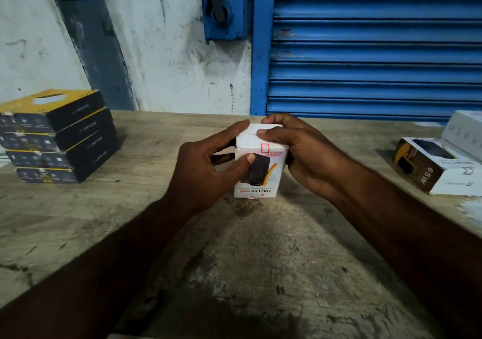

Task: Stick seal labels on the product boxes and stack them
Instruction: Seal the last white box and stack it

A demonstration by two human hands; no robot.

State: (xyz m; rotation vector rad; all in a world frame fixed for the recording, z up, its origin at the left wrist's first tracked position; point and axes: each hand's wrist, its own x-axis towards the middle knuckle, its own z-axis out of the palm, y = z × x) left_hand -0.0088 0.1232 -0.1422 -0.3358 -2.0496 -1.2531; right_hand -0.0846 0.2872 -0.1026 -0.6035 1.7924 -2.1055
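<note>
Surface: worn, stained wooden table [234,260] that fills the lower frame.

Room, left to right:
- scuffed white wall [169,65] with a grey panel [96,59]
- blue metal housing [225,15] mounted on the wall
- blue roller shutter [378,52], slats down to the table's far edge

Edges and open room:
- The stack of dark and yellow boxes [60,138] sits at the left edge of the table, near the wall and well apart from the hands.
- Bare wood lies between the stack and the centre, and again between the centre and the right-hand boxes.
- The near half of the table carries only the two forearms.

Centre:
- The white box [260,179] stands on end, print upside down to the wearer. Its lower end appears to rest on the wood.
- The left hand [206,169] grips its left side, thumb pressed on the front face.
- The right hand [302,156] grips the right side, thumb on the top flap.
- A red-outlined seal label [264,147] sits over the top front edge, between the two thumbs.

Right edge: a 65W box [438,166] lies flat, with a plain white carton [464,127] just behind it, cut off by the frame.

Counts:
- stacked boxes: 4
- box in hand: 1
- boxes at right: 2
- labels seen: 1
</note>
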